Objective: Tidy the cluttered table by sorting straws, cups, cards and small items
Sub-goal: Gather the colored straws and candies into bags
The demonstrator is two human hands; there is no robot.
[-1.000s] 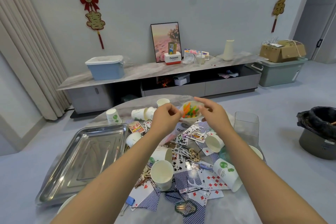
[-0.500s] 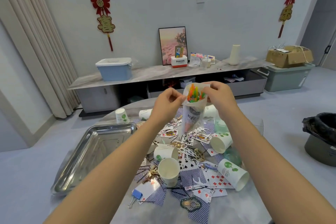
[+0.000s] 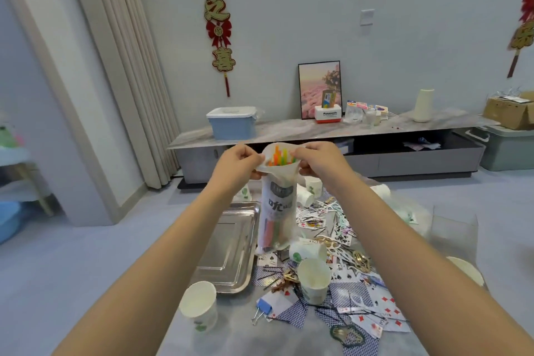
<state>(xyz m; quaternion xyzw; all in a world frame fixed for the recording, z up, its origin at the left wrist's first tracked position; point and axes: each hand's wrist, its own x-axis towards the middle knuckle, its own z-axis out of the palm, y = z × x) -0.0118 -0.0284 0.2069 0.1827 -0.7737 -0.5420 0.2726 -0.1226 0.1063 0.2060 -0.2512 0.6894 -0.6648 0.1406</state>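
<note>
Both hands, left hand and right hand, pinch the mouth of the straw bag, held upright above the tray's right edge, cards spread right of it.

Both hands, left and right, are raised above the desk, holding a bag of straws upright between them. Beneath and to the right, playing cards, hairpins and paper cups crowd the surface. The metal tray on the left lies bare inside. One cup stands just beside the tray's near corner. A bare strip of desk runs along the near edge.
</note>
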